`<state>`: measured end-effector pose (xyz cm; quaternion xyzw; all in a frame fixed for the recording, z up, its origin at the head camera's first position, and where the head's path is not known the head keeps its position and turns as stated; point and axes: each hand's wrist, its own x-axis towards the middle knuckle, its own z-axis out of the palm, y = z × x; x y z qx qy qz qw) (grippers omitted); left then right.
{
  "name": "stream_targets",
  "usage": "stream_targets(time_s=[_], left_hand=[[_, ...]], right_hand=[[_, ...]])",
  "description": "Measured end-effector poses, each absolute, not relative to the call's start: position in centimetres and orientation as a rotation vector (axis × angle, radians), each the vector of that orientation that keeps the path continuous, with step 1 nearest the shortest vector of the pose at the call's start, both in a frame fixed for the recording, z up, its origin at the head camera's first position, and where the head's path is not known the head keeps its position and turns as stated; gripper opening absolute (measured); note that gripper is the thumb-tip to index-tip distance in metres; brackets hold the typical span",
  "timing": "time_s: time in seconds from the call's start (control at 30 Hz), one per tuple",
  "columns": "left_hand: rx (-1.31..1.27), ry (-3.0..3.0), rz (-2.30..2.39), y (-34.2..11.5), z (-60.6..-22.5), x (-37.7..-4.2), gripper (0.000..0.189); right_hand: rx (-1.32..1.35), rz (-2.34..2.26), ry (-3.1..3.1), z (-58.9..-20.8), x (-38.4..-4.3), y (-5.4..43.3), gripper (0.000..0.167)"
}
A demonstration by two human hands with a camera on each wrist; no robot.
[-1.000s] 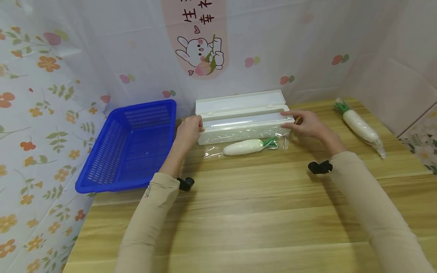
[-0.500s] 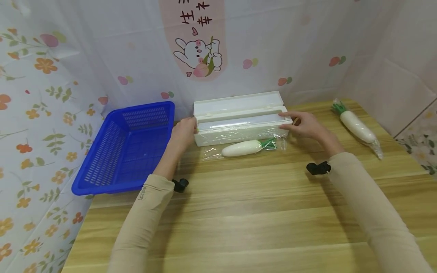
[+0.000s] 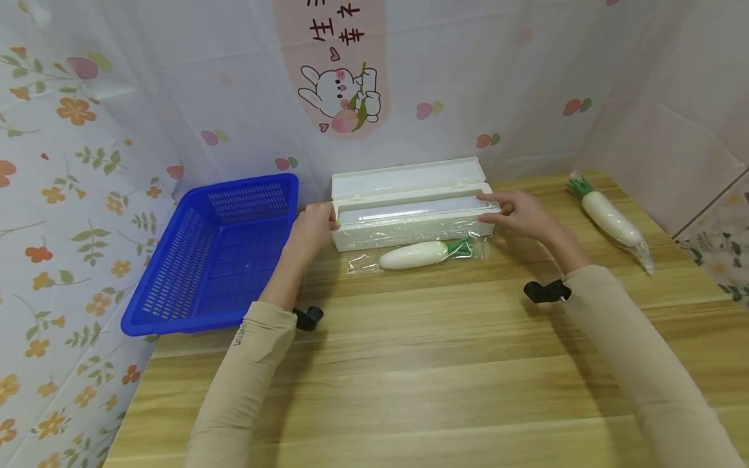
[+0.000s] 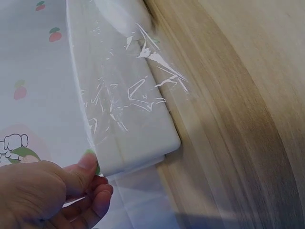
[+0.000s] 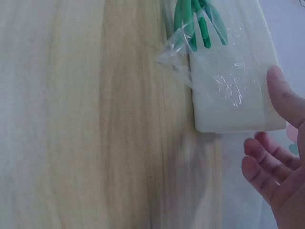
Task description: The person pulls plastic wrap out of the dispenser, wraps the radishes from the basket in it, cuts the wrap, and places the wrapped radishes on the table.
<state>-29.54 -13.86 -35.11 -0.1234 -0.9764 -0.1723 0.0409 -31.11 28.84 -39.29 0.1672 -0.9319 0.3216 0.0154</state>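
Note:
A long white cling film dispenser point(image 3: 374, 236) stands near the wall with its lid point(image 3: 409, 177) tilted back; a white roll lies inside. Clear film point(image 4: 97, 90) hangs over its front and over a white radish point(image 3: 413, 255) with green leaves, lying just before it. At the dispenser's left end my left hand point(image 3: 310, 233) pinches a small green piece point(image 4: 98, 168) on the edge between thumb and curled fingers. My right hand point(image 3: 523, 216) holds the other end, thumb on the front edge and index finger across the top; its remaining fingers are spread loosely beyond the end.
On the left stands a blue plastic basket point(image 3: 210, 322) with perforated sides. A second radish point(image 3: 611, 218), wrapped in film, lies at the table's right. Behind the wooden table point(image 3: 421, 364) hangs a printed white cloth point(image 3: 234, 78).
My left hand has shifted slightly left, to the dispenser's left end. The right hand keeps its place at the other end, and the radishes and basket have not moved.

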Motion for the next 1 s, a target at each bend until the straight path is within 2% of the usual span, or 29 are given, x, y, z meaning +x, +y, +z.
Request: stream_targets(time_s=[0.23,0.37,0.5,0.73,1.0], left_hand=[[-0.359,-3.033,-0.559,-13.8,-34.8,-29.4,0.010],[-0.333,-3.060,-0.526,-13.4,-34.5,-29.2,0.020],[-0.376,-3.011,-0.482,-12.6,-34.6,-28.9,0.031],[-0.407,-2.928,-0.393,-10.9,-35.5,-28.8,0.037],[-0.404,-2.917,-0.418,-10.7,-36.5,-28.9,0.028]], right_hand=[[0.564,1.060,-2.816,-39.7,-30.6,28.6,0.056],[0.571,1.090,-2.723,-39.8,-30.4,28.5,0.054],[0.517,1.099,-2.694,-39.8,-30.0,28.3,0.046],[0.496,1.203,-2.620,-40.1,-29.3,27.7,0.029],[0.529,1.349,-2.487,-40.3,-28.9,27.3,0.010]])
